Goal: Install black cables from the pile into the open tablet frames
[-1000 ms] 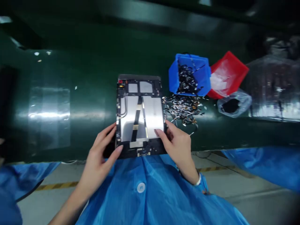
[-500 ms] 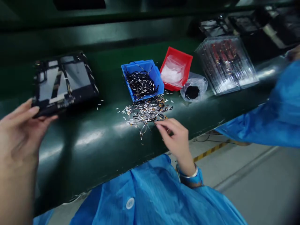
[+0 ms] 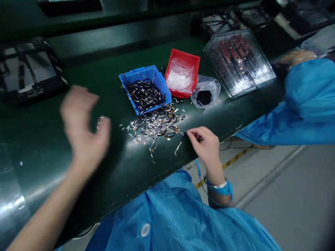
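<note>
Since the earlier frame, the blurred left hand (image 3: 83,129) has let go of the opened black tablet chassis (image 3: 28,75) and hovers empty, fingers loosely spread. Right of it, the right hand (image 3: 206,146) pinches narrowly beside the loose pile of thin black-and-silver flex cables (image 3: 155,125), just below the blue plastic bin (image 3: 143,87).

Motion blurs the left hand (image 3: 85,127) so its fingers cannot be told apart, the picture's left edge cuts off the opened tablet (image 3: 27,71), and the pieces in the loose pile (image 3: 155,125) are too small to identify
</note>
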The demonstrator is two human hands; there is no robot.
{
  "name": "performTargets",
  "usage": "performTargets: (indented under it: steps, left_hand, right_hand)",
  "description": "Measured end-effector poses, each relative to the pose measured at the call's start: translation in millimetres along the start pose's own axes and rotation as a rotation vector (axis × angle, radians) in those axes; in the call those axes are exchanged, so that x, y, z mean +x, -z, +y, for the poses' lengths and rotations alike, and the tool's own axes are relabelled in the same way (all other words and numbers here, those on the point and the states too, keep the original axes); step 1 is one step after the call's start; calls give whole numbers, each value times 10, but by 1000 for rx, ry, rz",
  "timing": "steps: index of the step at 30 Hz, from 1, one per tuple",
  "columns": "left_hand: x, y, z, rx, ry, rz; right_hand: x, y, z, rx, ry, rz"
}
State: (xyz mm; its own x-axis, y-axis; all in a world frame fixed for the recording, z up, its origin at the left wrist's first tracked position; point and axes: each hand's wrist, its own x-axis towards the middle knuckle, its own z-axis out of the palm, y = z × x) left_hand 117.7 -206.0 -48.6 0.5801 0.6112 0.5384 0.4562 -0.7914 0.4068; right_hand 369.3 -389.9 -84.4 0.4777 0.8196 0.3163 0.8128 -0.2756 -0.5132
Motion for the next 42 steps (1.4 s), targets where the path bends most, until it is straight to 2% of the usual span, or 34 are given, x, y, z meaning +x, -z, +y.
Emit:
performTargets:
  steps: [1, 3, 5, 7, 9, 12, 15, 17, 20, 24, 28, 33, 37, 42]
  left_hand:
    - [-80, -164, 288, -18, -94, -123]
    - [-253, -493, 802, -23, -367, -422]
    - [-409, -755, 1143, 8, -453, -555]
    - [-510, -897, 1272, 41, -462, -622]
    - [-549, -922, 1227, 34, -480, -663]
    - [-518, -828, 1007, -62, -554, -691]
    - [-437, -711, 810, -188, -596, -694]
    - [-389, -655, 753, -232, -596, -678]
    - [-375, -609, 803, -199, -596, -609]
    - [-475, -619, 1027, -90, -531, -526]
    - [-589, -691, 1192, 13, -420, -540]
    - [-638, -760, 1188, 66, -409, -600]
    - [-649, -774, 1162, 55, -407, -583]
    - [-651, -779, 1165, 37, -398, -582]
  right_hand:
    - [71, -16, 58, 14, 22, 33]
    - [227, -55, 174, 22, 90, 55]
    - [366, -96, 258, 8, 165, 20]
    - [458, -128, 293, -9, 226, -24]
    - [503, -144, 290, -31, 273, -61]
    - [511, -135, 257, -79, 306, -105]
    - [453, -97, 214, -103, 270, -122]
    - [373, -60, 182, -102, 235, -116]
    - [230, 6, 152, -64, 192, -85]
    - [177, 54, 191, 23, 119, 6]
    - [337, -13, 270, 61, 138, -67]
    - [443, -102, 289, 119, 136, -128]
    - [255, -67, 205, 153, 106, -120]
    - [-29, -23, 65, 160, 140, -163]
